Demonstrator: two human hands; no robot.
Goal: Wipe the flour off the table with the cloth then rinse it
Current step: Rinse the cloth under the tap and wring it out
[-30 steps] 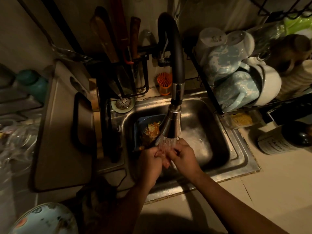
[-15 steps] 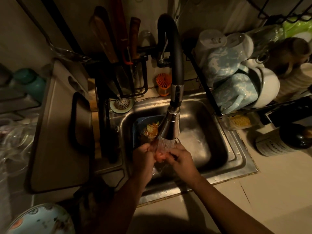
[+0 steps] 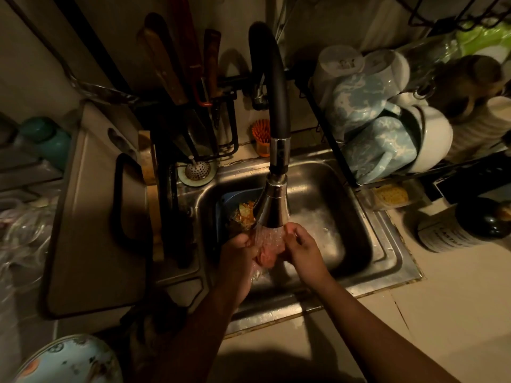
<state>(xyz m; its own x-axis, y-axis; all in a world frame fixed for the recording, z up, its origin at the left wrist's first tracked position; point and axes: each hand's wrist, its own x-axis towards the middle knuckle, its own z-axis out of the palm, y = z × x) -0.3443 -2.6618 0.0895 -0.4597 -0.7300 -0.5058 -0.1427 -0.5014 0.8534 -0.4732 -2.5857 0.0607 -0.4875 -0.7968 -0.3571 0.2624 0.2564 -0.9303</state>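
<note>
A small pink cloth (image 3: 269,251) is bunched between both hands under running water from the black faucet's spray head (image 3: 272,212), over the steel sink (image 3: 387,261). My left hand (image 3: 239,258) grips the cloth from the left. My right hand (image 3: 302,250) holds it from the right, fingers curled around its edge. Much of the cloth is hidden by the hands and the water stream.
A blue container with food scraps (image 3: 243,211) sits in the sink's left side. A dish rack with mugs (image 3: 378,120) stands at the right, a dark jar (image 3: 467,225) on the counter. Knives (image 3: 190,78) hang behind; a cutting board (image 3: 94,217) leans at left.
The hands have shifted slightly under the stream while working the cloth; more of the pink cloth shows between them now.
</note>
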